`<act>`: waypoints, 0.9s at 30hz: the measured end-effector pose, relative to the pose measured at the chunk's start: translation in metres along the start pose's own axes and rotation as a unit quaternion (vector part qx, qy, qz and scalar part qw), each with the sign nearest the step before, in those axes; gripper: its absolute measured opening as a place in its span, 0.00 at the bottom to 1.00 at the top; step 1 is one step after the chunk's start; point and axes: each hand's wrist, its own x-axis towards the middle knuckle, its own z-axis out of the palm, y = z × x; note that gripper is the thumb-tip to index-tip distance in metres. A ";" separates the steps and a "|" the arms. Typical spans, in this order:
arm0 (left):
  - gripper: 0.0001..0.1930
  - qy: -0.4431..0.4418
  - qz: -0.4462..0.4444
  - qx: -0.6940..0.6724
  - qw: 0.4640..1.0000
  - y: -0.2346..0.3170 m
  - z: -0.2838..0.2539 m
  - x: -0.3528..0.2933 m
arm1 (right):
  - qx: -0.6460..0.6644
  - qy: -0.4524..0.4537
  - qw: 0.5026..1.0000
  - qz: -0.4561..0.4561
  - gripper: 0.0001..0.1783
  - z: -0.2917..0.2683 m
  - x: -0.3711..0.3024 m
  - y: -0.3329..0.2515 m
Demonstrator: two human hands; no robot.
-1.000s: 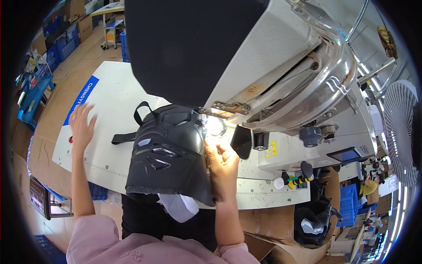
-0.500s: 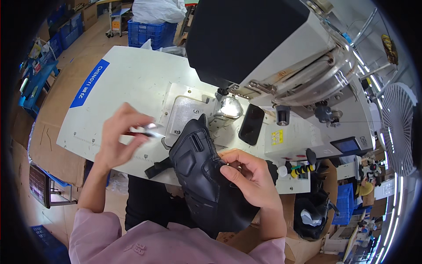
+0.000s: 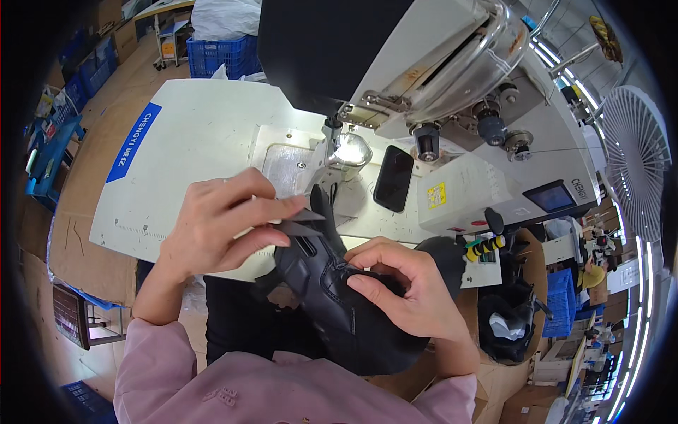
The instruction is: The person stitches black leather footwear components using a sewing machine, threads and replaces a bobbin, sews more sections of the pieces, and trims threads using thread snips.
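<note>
A black padded leather piece with stitched seams lies in my lap, in front of the white sewing table. My right hand grips its upper edge, fingers curled over the seam. My left hand holds small metal thread snips, their blades pointing right and touching a black strap end that sticks up from the piece. The sewing machine's needle area and lamp are just behind the strap.
A large white industrial sewing machine fills the upper middle. A black phone lies on the machine bed. A blue crate stands behind the table. A wire fan guard is at the right, cardboard boxes on the floor.
The black piece came off the machine bed down to my lap. My left hand picked up the snips and brought them right to the strap. My right hand shifted onto the piece's upper edge.
</note>
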 end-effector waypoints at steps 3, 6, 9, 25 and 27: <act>0.19 -0.070 0.047 0.061 0.995 0.009 -0.002 0.004 | -0.082 -0.008 0.996 -0.018 0.08 0.000 0.002 -0.006; 0.17 -0.096 0.053 0.057 0.992 0.008 -0.004 0.006 | -0.128 -0.013 0.991 -0.035 0.08 0.001 0.003 -0.007; 0.15 -0.115 0.029 0.024 0.993 0.004 -0.012 0.006 | -0.164 -0.017 0.985 -0.046 0.08 0.003 0.000 -0.007; 0.11 -0.211 0.001 -0.041 0.977 0.003 -0.012 0.014 | -0.399 -0.039 0.897 -0.188 0.11 0.019 -0.012 0.022; 0.11 -0.230 0.013 -0.037 0.972 0.006 -0.004 0.009 | -0.449 -0.027 0.868 -0.209 0.10 0.021 -0.013 0.024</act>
